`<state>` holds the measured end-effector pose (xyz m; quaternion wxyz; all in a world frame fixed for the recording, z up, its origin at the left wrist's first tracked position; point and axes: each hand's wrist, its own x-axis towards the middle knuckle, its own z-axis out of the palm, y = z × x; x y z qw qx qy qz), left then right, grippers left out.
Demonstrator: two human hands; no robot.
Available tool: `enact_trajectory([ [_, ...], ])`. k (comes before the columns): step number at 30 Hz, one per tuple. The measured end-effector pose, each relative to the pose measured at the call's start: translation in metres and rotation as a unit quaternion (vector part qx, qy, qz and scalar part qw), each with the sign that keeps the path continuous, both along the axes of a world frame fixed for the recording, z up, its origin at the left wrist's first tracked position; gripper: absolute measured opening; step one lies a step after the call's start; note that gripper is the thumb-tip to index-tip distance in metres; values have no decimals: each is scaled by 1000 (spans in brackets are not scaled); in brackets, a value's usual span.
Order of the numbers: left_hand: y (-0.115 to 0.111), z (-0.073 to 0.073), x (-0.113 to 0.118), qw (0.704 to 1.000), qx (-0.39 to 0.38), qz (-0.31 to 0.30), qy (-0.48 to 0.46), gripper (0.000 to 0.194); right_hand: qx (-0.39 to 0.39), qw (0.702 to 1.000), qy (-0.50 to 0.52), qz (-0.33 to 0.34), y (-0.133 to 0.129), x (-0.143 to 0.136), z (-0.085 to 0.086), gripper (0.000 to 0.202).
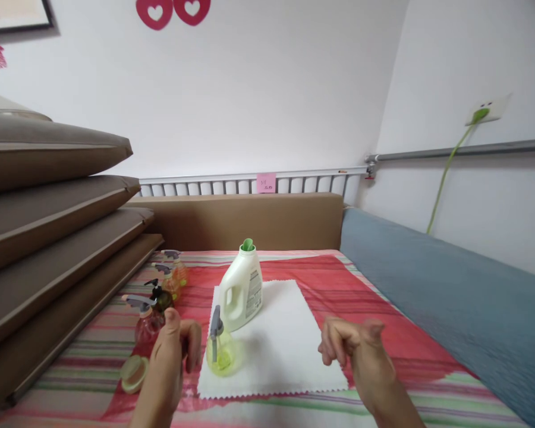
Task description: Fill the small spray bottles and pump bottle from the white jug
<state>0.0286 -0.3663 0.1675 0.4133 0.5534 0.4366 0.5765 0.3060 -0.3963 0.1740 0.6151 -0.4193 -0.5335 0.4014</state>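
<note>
My left hand (173, 348) is raised at the left of the white cloth (285, 356), thumb up and fingers curled in, holding nothing. To the right of the cloth, my right hand (356, 351) has its fingers curled and thumb up, also with nothing in it. A yellow-green spray bottle (223, 356) with a grey trigger head stands on the cloth, nearest my left hand. Behind it stands a white detergent jug (241, 291), uncapped, with a green spout in its neck. A round pale green cap (134, 373) lies left of my left wrist.
Along the left are a pink spray bottle (148, 327), a dark pump bottle (161, 297) and orange spray bottles (172, 286). Stacked brown cushions (53, 208) rise beside them. A brown backrest (241, 220) borders the back, a blue padded side (428, 297) the right.
</note>
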Motion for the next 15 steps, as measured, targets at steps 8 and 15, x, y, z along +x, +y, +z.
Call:
enact_trajectory([
  [8,32,5,-11,999,-16,46,-21,74,-99,992,-11,-73,36,18,-21,73],
  [15,81,-61,-35,975,-166,128,70,74,-326,934,69,-128,81,38,-79,72],
])
